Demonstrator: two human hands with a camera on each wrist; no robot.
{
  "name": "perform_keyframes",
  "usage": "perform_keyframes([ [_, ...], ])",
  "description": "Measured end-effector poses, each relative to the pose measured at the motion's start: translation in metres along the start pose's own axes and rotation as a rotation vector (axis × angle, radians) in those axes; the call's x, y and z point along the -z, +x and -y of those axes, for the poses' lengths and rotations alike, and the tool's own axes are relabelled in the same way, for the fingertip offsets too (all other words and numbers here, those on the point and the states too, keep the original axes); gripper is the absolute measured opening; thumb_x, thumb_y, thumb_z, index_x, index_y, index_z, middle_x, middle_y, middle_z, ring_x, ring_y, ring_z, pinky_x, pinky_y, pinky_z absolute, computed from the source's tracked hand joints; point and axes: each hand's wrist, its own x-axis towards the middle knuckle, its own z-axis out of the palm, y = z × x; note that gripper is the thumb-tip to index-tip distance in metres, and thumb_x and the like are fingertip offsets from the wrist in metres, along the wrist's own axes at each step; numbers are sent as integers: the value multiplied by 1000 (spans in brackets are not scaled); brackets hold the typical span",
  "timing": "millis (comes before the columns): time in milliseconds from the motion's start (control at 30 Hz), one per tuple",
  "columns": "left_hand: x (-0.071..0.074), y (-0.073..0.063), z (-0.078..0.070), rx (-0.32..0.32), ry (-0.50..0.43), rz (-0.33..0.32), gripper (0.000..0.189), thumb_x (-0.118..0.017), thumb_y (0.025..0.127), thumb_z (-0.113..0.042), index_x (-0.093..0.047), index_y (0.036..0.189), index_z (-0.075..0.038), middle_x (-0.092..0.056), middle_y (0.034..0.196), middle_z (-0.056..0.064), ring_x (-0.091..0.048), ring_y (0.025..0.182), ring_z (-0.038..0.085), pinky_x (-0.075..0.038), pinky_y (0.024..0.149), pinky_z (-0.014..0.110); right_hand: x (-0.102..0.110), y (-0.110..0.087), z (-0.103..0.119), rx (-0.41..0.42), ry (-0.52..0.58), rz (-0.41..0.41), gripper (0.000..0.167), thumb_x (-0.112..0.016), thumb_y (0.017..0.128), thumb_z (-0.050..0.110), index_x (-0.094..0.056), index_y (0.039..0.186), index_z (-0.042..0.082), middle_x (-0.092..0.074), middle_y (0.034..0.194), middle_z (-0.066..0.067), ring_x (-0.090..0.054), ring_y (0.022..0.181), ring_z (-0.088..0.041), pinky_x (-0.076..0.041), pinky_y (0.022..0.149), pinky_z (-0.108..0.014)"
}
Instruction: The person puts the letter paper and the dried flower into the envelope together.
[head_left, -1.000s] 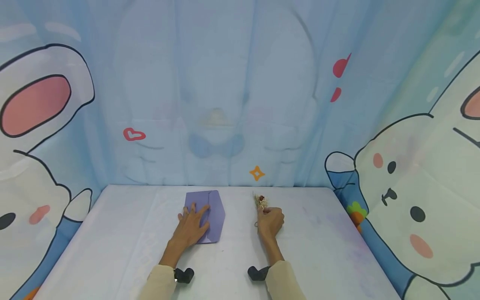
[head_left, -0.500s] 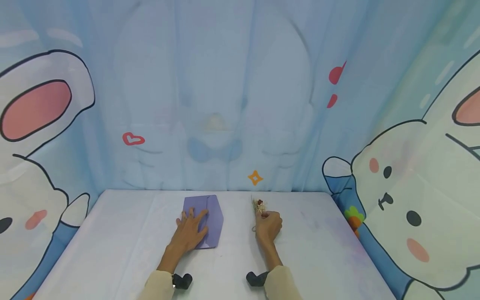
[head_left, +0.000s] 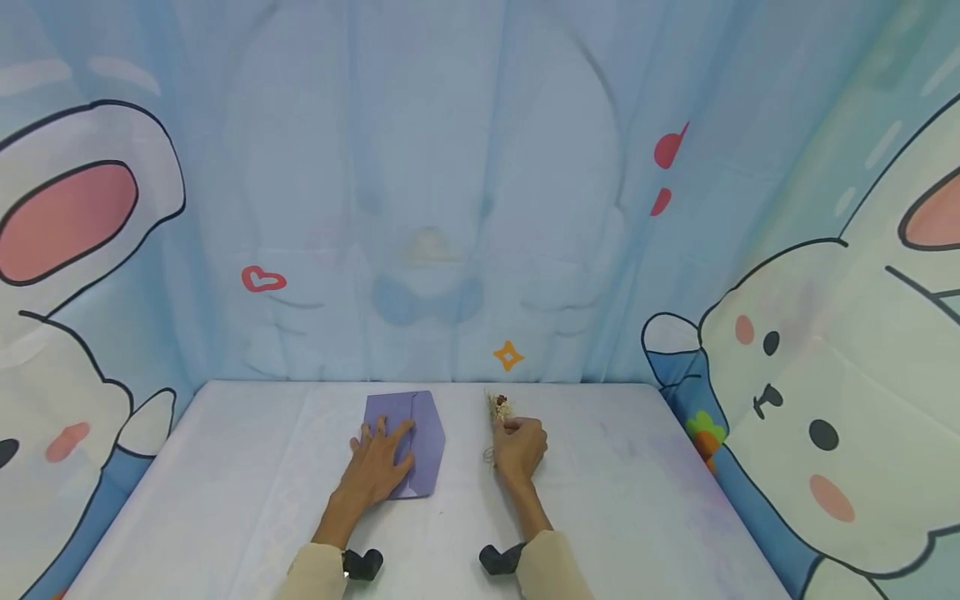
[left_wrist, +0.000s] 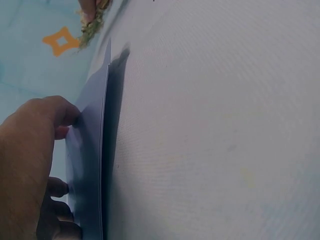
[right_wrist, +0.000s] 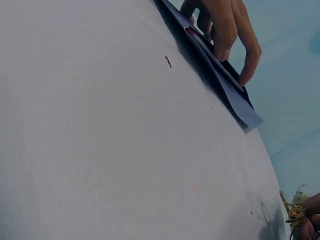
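A purple envelope [head_left: 427, 446] lies on the white table, its pointed flap towards the right. My left hand [head_left: 375, 467] rests on it with fingers spread, pressing its upper face. In the right wrist view, the envelope's flap [right_wrist: 245, 112] stands slightly lifted along the near edge, beside the left fingers [right_wrist: 248, 60]. To the right, my right hand [head_left: 520, 450] pinches a small bunch of dried flowers [head_left: 498, 407] between thumb and fingers. The flower heads point away towards the back; thin string or stems hang by the hand. Most of the stems are hidden by the palm.
The white-covered table [head_left: 637, 500] ends at a blue curtain [head_left: 435, 167] printed with cartoon rabbits. Black wrist-camera mounts [head_left: 363, 565] sit at both sleeves. A small dark speck [right_wrist: 168, 62] lies on the cloth near the envelope.
My right hand has shifted left with the dried flowers, closer to the envelope. The left hand stays on the envelope. The head view has tilted slightly upward.
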Motion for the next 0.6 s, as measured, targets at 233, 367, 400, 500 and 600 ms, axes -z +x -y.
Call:
perform_keyframes([
  [233, -1, -2, 1, 5, 5, -3, 55, -62, 101, -27, -59, 155, -15, -45, 161, 41, -39, 146, 74, -32, 113, 87, -11, -9, 7, 35, 8, 44, 13, -88, 88, 11, -85, 84, 0, -79, 72, -13, -72, 62, -25, -59, 68, -46],
  [367, -3, -2, 2, 14, 7, 7, 56, -62, 102, -29, -59, 156, -16, -44, 162, 41, -37, 147, 75, -31, 115, 87, -17, -14, 10, 49, 11, 63, 13, -89, 88, 13, -85, 84, 1, -78, 72, -12, -71, 61, -24, -59, 69, -47],
  [400, -3, -1, 2, 16, 9, 9, 56, -62, 102, -29, -58, 156, -16, -43, 163, 41, -37, 148, 75, -31, 115, 87, -18, -15, 10, 58, 12, 66, 13, -89, 88, 13, -85, 84, 1, -78, 71, -12, -71, 61, -24, -59, 69, -48],
  [500, -4, 0, 2, 19, 15, 8, 56, -62, 102, -29, -58, 156, -16, -43, 163, 41, -36, 148, 75, -31, 116, 86, -21, -18, 12, 81, 12, 74, 14, -90, 87, 13, -85, 84, 1, -78, 70, -11, -71, 60, -23, -60, 69, -47],
  [600, -4, 1, 2, 22, 17, 8, 56, -62, 102, -29, -58, 156, -17, -43, 163, 40, -36, 148, 75, -31, 117, 86, -23, -20, 15, 98, 15, 79, 14, -90, 86, 12, -84, 82, 1, -78, 69, -11, -71, 59, -22, -60, 68, -47],
])
